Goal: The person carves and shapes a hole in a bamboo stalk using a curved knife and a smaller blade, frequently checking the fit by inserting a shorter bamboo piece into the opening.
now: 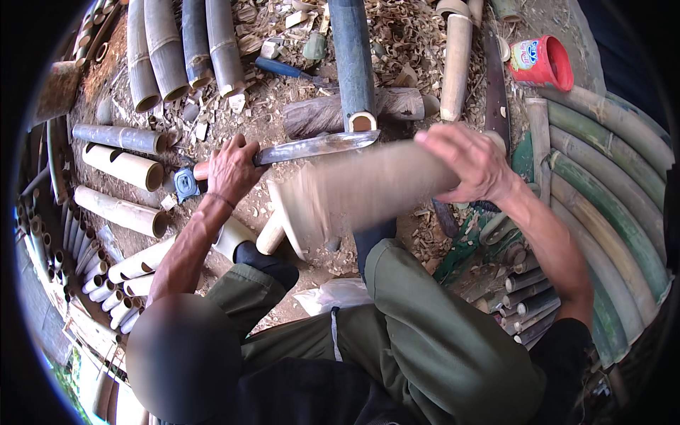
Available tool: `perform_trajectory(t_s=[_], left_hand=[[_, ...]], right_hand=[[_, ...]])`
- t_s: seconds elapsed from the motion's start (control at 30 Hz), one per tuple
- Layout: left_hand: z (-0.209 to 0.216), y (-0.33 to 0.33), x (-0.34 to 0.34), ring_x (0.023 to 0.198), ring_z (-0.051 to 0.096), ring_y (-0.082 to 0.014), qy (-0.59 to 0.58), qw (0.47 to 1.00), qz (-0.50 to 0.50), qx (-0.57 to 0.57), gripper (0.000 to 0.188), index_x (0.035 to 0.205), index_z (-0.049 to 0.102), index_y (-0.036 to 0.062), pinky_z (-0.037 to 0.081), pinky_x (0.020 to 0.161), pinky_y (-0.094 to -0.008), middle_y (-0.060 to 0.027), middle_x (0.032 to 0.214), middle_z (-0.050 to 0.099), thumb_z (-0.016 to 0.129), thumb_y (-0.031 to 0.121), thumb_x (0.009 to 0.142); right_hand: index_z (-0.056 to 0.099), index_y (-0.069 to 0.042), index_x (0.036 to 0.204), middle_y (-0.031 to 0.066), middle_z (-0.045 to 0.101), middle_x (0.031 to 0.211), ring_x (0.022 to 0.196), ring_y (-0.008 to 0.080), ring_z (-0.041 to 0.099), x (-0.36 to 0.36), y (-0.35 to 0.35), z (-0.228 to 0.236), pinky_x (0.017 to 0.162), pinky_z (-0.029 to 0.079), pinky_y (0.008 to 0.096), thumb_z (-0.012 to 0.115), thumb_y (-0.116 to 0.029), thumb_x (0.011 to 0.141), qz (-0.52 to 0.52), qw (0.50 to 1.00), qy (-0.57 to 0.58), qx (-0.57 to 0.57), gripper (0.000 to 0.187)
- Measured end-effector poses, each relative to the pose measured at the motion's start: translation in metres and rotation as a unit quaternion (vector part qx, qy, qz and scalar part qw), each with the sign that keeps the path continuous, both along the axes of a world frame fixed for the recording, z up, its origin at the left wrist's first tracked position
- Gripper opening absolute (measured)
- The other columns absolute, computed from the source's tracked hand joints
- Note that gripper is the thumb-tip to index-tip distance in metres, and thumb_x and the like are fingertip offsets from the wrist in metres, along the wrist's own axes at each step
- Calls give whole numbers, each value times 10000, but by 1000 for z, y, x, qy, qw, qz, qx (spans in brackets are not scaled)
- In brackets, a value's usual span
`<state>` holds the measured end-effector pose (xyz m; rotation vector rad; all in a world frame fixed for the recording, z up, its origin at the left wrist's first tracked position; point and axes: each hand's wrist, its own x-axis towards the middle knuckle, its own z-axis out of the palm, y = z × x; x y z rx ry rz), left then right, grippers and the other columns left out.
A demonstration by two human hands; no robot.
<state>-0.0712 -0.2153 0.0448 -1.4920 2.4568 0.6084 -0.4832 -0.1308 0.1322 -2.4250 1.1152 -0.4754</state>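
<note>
My left hand (230, 170) is closed around the handle of a machete (319, 148), whose long blade extends to the right. The tip end of the blade lies across the cut end of a dark bamboo pole (350, 60); whether they touch is hard to tell. That pole rests on a rough log (312, 115). At the right, my right hand (473, 164) grips a thick, pale wooden block (368, 185), smeared by motion and wider at its left end. The block is in front of the blade, over my knees.
Bamboo tubes (120, 166) lie at the left, with several upright pieces (212, 49) behind. A blue tape measure (186, 185) sits beside my left hand. Shavings (404, 42) cover the ground. Long split bamboo (602, 177) and a red tub (559, 64) are at right.
</note>
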Motion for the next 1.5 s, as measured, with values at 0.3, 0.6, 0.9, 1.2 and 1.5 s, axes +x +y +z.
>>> perform_trajectory(t_s=[0.3, 0.6, 0.9, 1.2, 1.5], left_hand=[[9, -46, 9, 496, 588, -166, 275, 834, 307, 367, 697, 846, 615, 1, 497, 457, -317, -78, 651, 604, 542, 694, 876], [22, -104, 25, 994, 633, -468, 112, 931, 324, -125, 616, 1082, 602, -90, 481, 895, -500, -359, 1047, 631, 523, 490, 891], [-31, -94, -60, 1085, 548, -476, 148, 924, 336, -112, 654, 1199, 435, -75, 459, 926, -492, -351, 1140, 533, 757, 330, 799], [-17, -29, -85, 1022, 594, -344, 404, 902, 107, -105, 504, 1240, 510, -39, 491, 919, -456, -219, 1116, 599, 728, 168, 836], [7, 125, -206, 1230, 496, -239, 576, 220, 349, 706, 865, 1442, 362, 46, 409, 1027, -461, -81, 1376, 477, 420, 722, 906]], right_hand=[[420, -37, 1420, 220, 590, 1196, 1019, 361, 641, 4, 82, 6, 889, 550, 420, 839, -251, 594, -176, 967, 137, 124, 950], [555, 10, 1220, 216, 565, 1169, 1066, 391, 577, 40, 293, -120, 906, 484, 440, 752, -266, 809, -407, 898, -43, 162, 533], [435, 17, 1260, 273, 500, 1241, 1157, 438, 506, -3, 158, -135, 977, 440, 477, 694, -222, 832, -423, 847, 138, 292, 555], [452, -29, 1381, 257, 584, 1083, 1073, 427, 565, -28, 156, -25, 944, 442, 461, 571, -141, 861, -445, 848, 62, 282, 544], [575, -33, 1193, 95, 647, 840, 776, 254, 680, 31, -40, 15, 647, 544, 373, 692, -199, 774, 8, 950, 241, 197, 466]])
